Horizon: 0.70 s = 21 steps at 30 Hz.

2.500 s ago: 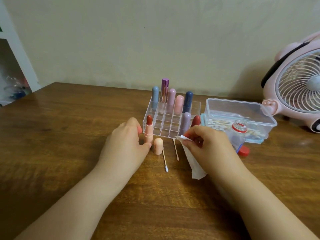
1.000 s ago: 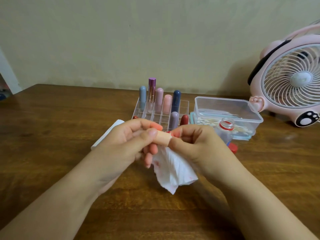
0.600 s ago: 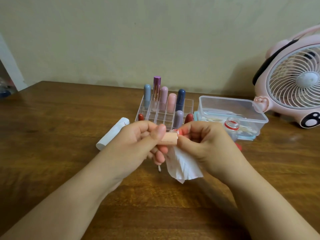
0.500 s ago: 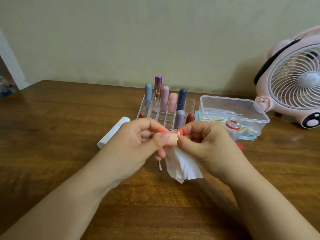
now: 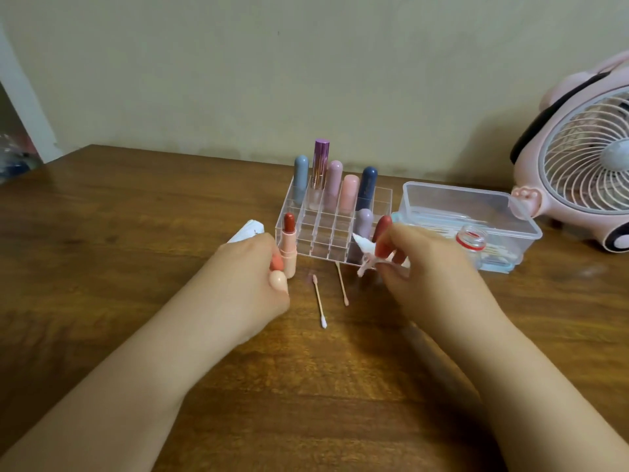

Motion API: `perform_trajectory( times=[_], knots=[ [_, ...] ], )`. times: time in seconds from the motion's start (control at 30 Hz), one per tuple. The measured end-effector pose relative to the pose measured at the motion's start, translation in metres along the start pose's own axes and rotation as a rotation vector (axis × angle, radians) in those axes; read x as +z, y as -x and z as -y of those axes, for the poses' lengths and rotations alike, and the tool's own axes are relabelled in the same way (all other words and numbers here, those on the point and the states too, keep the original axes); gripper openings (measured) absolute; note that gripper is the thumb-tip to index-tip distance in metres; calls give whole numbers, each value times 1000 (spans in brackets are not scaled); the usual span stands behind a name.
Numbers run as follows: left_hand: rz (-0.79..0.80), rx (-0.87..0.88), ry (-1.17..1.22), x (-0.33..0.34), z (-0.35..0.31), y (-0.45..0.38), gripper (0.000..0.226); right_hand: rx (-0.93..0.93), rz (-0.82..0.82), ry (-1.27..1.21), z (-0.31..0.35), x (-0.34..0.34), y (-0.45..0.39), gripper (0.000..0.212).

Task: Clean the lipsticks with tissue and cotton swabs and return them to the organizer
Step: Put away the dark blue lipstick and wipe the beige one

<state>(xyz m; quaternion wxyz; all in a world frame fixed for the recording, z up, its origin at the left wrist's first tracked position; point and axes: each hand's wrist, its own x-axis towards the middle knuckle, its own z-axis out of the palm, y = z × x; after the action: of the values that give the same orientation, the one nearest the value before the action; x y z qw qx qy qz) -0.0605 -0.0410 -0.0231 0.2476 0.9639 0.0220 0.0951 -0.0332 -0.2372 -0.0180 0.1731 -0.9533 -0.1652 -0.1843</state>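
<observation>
The clear organizer [image 5: 335,233] stands on the wooden worktop [image 5: 136,233] and serves as the landmark here. In its back row five capped lipsticks stand upright: a grey-blue one [image 5: 301,178], a tall metallic purple one [image 5: 320,165], a mauve-pink one [image 5: 334,183], a pale pink one [image 5: 350,192] and a navy one [image 5: 368,187]. In a front compartment towards its right end stands a lilac lipstick [image 5: 364,222], and a dark red lipstick [image 5: 383,229] shows just beside that, at the organizer's front right corner. Just outside the front left corner an open lipstick [image 5: 289,245] with a peach barrel and bared red bullet stands upright on the worktop. The left hand [image 5: 252,270] lies against it, its fingers curled round a peach cap [image 5: 278,281] held just in front of the barrel; whether the fingers also touch the barrel cannot be told. Before the organizer's front right corner, the right hand [image 5: 418,264] pinches a crumpled, red-smeared tissue [image 5: 366,252] between closed fingertips, its white point rising in front of the dark red lipstick. Two cotton swabs [image 5: 319,303] [image 5: 341,283] lie on the worktop just in front of the organizer, between the hands. A white tissue pack [image 5: 247,231] peeks from behind the left hand, left of the organizer. To the organizer's right sits a clear plastic box [image 5: 466,212] holding cotton swabs, with a small open bottle [image 5: 471,238] with a red neck in front of it, and a pink fan [image 5: 585,158] further right.
</observation>
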Motion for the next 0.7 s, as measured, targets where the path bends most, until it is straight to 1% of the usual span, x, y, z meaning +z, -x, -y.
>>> perform_trajectory(
  times=[0.07,0.17,0.23,0.27,0.3,0.37,0.4,0.5,0.6,0.7],
  knots=[
    [-7,-28,-68,1,1,-2,7,-2,108,89,4,7,-2,12],
    [2,-60,-119,4,3,-7,7,11,271,121,8,12,-1,27],
    [5,-72,-132,5,5,-9,8,-22,322,136,10,11,1,38],
    [9,-78,-131,6,5,-9,9,-43,303,119,11,10,3,39],
    [10,-84,-124,6,7,-9,10,-66,252,75,14,9,4,36],
    [3,-92,-113,6,9,-9,14,-107,148,-18,24,11,6,23],
    [-1,-91,-113,5,9,-9,16,-115,139,-17,30,15,5,21],
    [10,-85,-110,4,8,-8,26,-91,226,57,43,29,3,28],
    [31,-98,-124,1,5,-7,40,-46,251,67,46,34,-1,22],
    [10,-115,-153,-2,1,-6,40,-1,266,46,45,34,-2,19]
  ],
)
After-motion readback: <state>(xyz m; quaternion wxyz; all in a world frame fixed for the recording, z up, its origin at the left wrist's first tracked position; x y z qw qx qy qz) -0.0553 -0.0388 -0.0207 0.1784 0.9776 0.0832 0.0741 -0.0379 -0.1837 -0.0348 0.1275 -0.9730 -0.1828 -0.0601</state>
